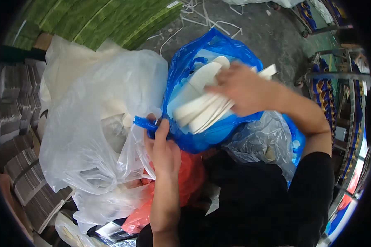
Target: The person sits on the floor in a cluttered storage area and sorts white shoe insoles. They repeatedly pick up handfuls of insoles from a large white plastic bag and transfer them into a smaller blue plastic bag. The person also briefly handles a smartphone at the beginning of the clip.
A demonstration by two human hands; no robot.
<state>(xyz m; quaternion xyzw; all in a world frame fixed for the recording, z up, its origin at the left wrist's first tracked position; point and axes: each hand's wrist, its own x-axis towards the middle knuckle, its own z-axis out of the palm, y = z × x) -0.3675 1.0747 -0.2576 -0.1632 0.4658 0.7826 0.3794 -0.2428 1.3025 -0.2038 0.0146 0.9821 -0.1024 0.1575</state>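
Note:
A blue plastic bag (239, 47) stands open in front of me, with white flat pieces inside it. My right hand (245, 88), blurred by motion, grips a fanned stack of cream-white insole-shaped pieces (206, 109) over the bag's mouth. The fingers lie across the top of the stack, and the thumb side is partly hidden. My left hand (163, 144) is closed on a gathered blue corner of the bag at its left edge. Close to that hand lies a large translucent plastic bag (74, 136) holding pale material.
Red (185, 173) and grey (259, 138) plastic bags lie close to my body. Bundled grey stacks (24, 177) line the left side. Green patterned sheets (99, 18) are at the far left. White straps (206, 18) litter the floor. Metal racks (338, 76) stand at right.

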